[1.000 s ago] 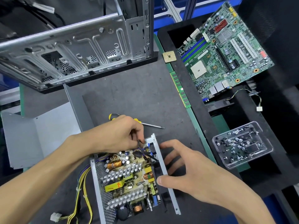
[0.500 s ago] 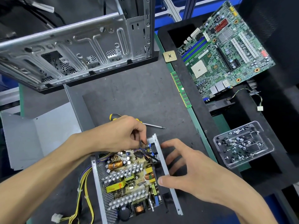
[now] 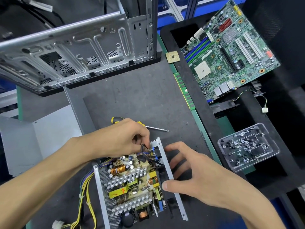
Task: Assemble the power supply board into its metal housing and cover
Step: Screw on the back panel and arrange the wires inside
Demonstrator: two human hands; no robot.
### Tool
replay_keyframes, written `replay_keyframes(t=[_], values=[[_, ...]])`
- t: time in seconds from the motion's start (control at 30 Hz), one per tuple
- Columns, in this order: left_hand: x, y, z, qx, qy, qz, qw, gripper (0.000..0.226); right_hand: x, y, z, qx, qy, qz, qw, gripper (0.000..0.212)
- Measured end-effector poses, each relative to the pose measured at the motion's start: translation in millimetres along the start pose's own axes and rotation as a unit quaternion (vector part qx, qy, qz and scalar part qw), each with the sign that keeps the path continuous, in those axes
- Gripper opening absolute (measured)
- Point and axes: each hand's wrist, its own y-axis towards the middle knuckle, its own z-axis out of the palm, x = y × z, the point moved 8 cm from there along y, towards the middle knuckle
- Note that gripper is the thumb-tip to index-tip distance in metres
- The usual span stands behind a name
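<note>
You are working with two hands over one power supply board (image 3: 133,184), which is sitting inside its one open metal housing (image 3: 171,184) on the dark mat (image 3: 132,100) near the bottom of the view. One folded grey cover (image 3: 33,139) is lying to the left of the housing, well apart from it.

Your left hand (image 3: 120,139) is reaching in from the left with its fingers curled down, pinching the dark wires (image 3: 145,152) at the far corner of the board. Your right hand (image 3: 194,176) is coming in from the lower right — the thumb is pressing on the housing's right rail while the fingers are spreading loosely on the mat outside that wall, gripping nothing.

One screwdriver (image 3: 148,127) is lying just beyond your left hand, its yellow handle partly hidden by the knuckles. One bundle of yellow cables (image 3: 87,195) is trailing out of the housing to the lower left.

Farther off you are seeing one computer case (image 3: 74,52), one motherboard (image 3: 231,52), one loose processor chip (image 3: 172,57), one memory stick (image 3: 184,91) and one clear tray (image 3: 249,148) of screws — too many and too small to count.
</note>
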Motion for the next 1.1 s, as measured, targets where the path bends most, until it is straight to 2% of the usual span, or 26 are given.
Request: replay_keyframes(t=[0.23, 0.53, 0.67, 0.8, 0.87, 1.1], values=[[11.7, -6.7, 0.3, -0.017, -0.075, -0.035, 0.996, 0.031, -0.1, -1.1, 0.1, -0.002, 0.003, -0.003, 1.0, 0.064], [12.4, -8.4, 3.0, -0.026, -0.134, -0.05, 0.989, 0.026, 2.0, -1.7, -0.5, -0.006, -0.001, -0.003, 1.0, 0.065], [7.6, -6.3, 1.5, -0.028, -0.074, -0.037, 0.996, 0.031, 2.0, -2.0, -0.7, -0.005, -0.004, 0.001, 1.0, 0.065], [-4.5, -4.7, -1.4, -0.033, 0.014, 0.001, 0.999, 0.016, 3.1, -2.5, -0.7, -0.006, -0.009, 0.004, 1.0, 0.067], [-9.7, -3.6, -2.2, -0.029, 0.047, 0.016, 0.998, 0.016, 3.3, -2.8, -0.5, -0.007, -0.011, 0.005, 1.0, 0.067], [-15.7, -1.8, -5.1, -0.027, 0.092, 0.034, 0.995, 0.013, 4.4, -3.3, -0.5, -0.011, -0.02, 0.004, 1.0, 0.067]])
